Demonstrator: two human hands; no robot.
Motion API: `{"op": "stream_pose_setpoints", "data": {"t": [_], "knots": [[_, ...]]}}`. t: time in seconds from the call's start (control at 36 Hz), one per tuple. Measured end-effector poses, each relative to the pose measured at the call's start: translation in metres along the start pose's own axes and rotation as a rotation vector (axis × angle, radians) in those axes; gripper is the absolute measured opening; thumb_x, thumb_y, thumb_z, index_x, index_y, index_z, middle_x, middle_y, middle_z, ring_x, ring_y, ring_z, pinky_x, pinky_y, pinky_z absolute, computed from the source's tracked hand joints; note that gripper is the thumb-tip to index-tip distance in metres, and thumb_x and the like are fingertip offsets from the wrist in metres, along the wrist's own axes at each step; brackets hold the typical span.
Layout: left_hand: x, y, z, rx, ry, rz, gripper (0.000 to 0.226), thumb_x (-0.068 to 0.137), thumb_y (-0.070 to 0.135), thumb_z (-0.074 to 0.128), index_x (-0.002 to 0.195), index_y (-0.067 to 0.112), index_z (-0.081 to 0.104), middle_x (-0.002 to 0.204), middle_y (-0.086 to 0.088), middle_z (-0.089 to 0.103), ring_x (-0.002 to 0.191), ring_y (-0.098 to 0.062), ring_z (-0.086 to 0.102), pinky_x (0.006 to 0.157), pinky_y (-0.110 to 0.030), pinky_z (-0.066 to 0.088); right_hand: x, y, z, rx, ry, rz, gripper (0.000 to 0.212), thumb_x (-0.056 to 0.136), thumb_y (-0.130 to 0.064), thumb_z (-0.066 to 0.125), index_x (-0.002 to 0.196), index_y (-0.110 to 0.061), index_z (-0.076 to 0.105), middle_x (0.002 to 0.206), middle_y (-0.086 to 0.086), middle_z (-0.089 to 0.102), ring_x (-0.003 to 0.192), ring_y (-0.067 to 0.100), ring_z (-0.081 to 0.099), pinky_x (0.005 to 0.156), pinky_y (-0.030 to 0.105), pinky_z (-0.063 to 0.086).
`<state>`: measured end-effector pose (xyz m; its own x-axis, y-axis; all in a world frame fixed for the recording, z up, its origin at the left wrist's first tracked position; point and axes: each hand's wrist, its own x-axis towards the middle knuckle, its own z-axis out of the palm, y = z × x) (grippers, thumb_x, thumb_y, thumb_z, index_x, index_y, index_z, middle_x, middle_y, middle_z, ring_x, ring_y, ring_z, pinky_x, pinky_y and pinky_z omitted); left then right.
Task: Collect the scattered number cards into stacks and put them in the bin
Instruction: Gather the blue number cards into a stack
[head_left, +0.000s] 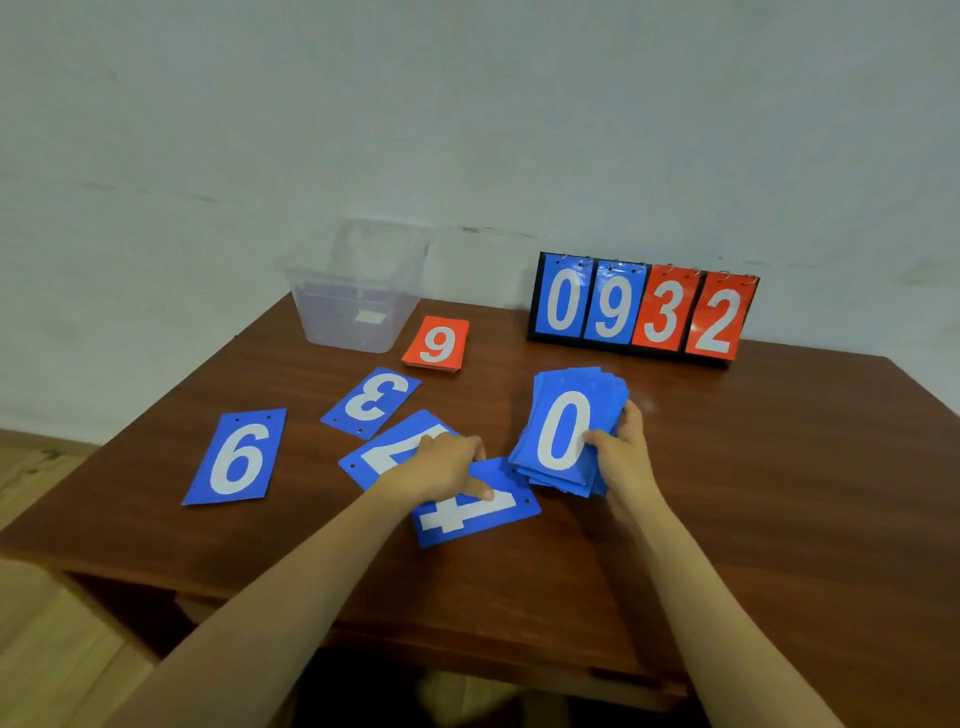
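With the left hand (449, 465), slide the blue 4 card (475, 512) toward the blue stack (563, 431), lift it by one edge and lay it square on the 0; then take the half-covered blue card (384, 457), the 3 card (371, 402) and the 6 card (236, 457). Left palm down, bent fingers pressing the 4; cannot tell whether pinched. Right hand (621, 449) clasping the tilted stack just beside it, thumb across the 0. Clear bin (358, 306) well apart, far left of the table (779, 467)
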<state>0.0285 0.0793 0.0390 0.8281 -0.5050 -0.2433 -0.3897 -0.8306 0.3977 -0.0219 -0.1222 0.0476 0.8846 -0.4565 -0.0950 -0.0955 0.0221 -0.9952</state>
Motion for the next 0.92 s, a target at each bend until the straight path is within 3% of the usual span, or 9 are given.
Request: {"op": "stream_pose_setpoints", "data": {"t": [0.25, 0.33, 0.42, 0.47, 0.61, 0.69, 0.78, 0.86, 0.92], "knots": [[0.002, 0.024, -0.011, -0.405, 0.568, -0.167, 0.026, 0.098, 0.016, 0.046, 0.123, 0.011, 0.048, 0.124, -0.006, 0.055, 0.108, -0.019, 0.055, 0.077, -0.028, 0.047, -0.009, -0.002, -0.03, -0.047, 0.054, 0.008, 0.059, 0.095, -0.002, 0.045, 0.144, -0.027, 0.023, 0.135, 0.003, 0.046, 0.115, 0.019, 0.052, 0.085, 0.038, 0.051], [-0.006, 0.045, -0.014, -0.758, 0.563, -0.152, 0.026, 0.098, 0.02, 0.047, 0.123, 0.012, 0.047, 0.119, -0.002, 0.054, 0.093, -0.01, 0.056, 0.066, -0.02, 0.046, -0.014, -0.001, -0.035, -0.044, 0.045, 0.013, 0.058, 0.095, -0.003, 0.044, 0.144, -0.027, 0.023, 0.135, 0.003, 0.046, 0.112, 0.018, 0.053, 0.085, 0.038, 0.051], [-0.011, 0.064, -0.007, -1.081, 0.47, -0.128, 0.018, 0.096, 0.021, 0.053, 0.112, 0.018, 0.046, 0.107, 0.003, 0.056, 0.084, -0.007, 0.06, 0.063, -0.023, 0.052, -0.019, 0.002, -0.038, -0.027, 0.003, -0.017, 0.057, 0.095, 0.0, 0.042, 0.143, -0.026, 0.026, 0.127, -0.004, 0.05, 0.091, 0.003, 0.055, 0.069, 0.023, 0.051], [-0.01, 0.073, -0.001, -1.096, 0.44, -0.099, 0.019, 0.094, 0.02, 0.056, 0.109, 0.019, 0.045, 0.104, 0.005, 0.056, 0.084, -0.006, 0.061, 0.06, -0.022, 0.052, -0.023, 0.001, -0.038, -0.019, -0.015, -0.027, 0.054, 0.095, 0.0, 0.041, 0.141, -0.025, 0.028, 0.117, -0.009, 0.051, 0.085, -0.002, 0.054, 0.061, 0.017, 0.048], [-0.007, 0.082, 0.009, -0.969, 0.455, -0.069, 0.03, 0.085, 0.019, 0.069, 0.108, 0.023, 0.049, 0.113, 0.005, 0.054, 0.104, -0.011, 0.057, 0.071, -0.028, 0.056, -0.027, -0.005, -0.036, 0.019, -0.049, -0.01, 0.051, 0.095, -0.004, 0.041, 0.137, -0.03, 0.03, 0.118, -0.004, 0.055, 0.093, 0.01, 0.062, 0.063, 0.029, 0.056], [-0.004, 0.079, 0.012, -0.929, 0.508, -0.103, 0.032, 0.081, 0.022, 0.072, 0.103, 0.029, 0.049, 0.12, 0.004, 0.051, 0.11, -0.013, 0.055, 0.078, -0.033, 0.057, -0.028, -0.008, -0.032, 0.021, -0.083, -0.028, 0.046, 0.096, -0.007, 0.044, 0.134, -0.028, 0.032, 0.114, -0.003, 0.058, 0.089, 0.009, 0.064, 0.056, 0.024, 0.054], [-0.005, 0.073, 0.011, -1.036, 0.47, -0.117, 0.033, 0.082, 0.023, 0.071, 0.103, 0.03, 0.048, 0.121, 0.001, 0.054, 0.104, -0.015, 0.061, 0.07, -0.031, 0.059, -0.027, -0.009, -0.022, 0.034, -0.13, -0.038, 0.045, 0.096, -0.007, 0.044, 0.134, -0.028, 0.031, 0.107, -0.009, 0.059, 0.086, 0.008, 0.065, 0.055, 0.022, 0.054], [-0.01, 0.065, 0.008, -1.033, 0.491, -0.116, 0.034, 0.083, 0.022, 0.07, 0.108, 0.026, 0.047, 0.112, 0.006, 0.054, 0.096, -0.01, 0.06, 0.063, -0.023, 0.055, -0.025, -0.007, -0.008, 0.042, -0.181, -0.051, 0.052, 0.094, -0.012, 0.053, 0.138, -0.028, 0.029, 0.118, -0.003, 0.058, 0.094, 0.012, 0.065, 0.065, 0.031, 0.058], [-0.011, 0.055, 0.006, -1.023, 0.524, -0.131, 0.037, 0.083, 0.022, 0.071, 0.11, 0.025, 0.046, 0.111, 0.007, 0.052, 0.099, -0.012, 0.06, 0.067, -0.026, 0.056, -0.023, -0.005, 0.003, 0.002, -0.213, -0.069, 0.066, 0.088, -0.013, 0.063, 0.141, -0.027, 0.026, 0.126, 0.002, 0.055, 0.099, 0.016, 0.064, 0.068, 0.033, 0.059]]}}
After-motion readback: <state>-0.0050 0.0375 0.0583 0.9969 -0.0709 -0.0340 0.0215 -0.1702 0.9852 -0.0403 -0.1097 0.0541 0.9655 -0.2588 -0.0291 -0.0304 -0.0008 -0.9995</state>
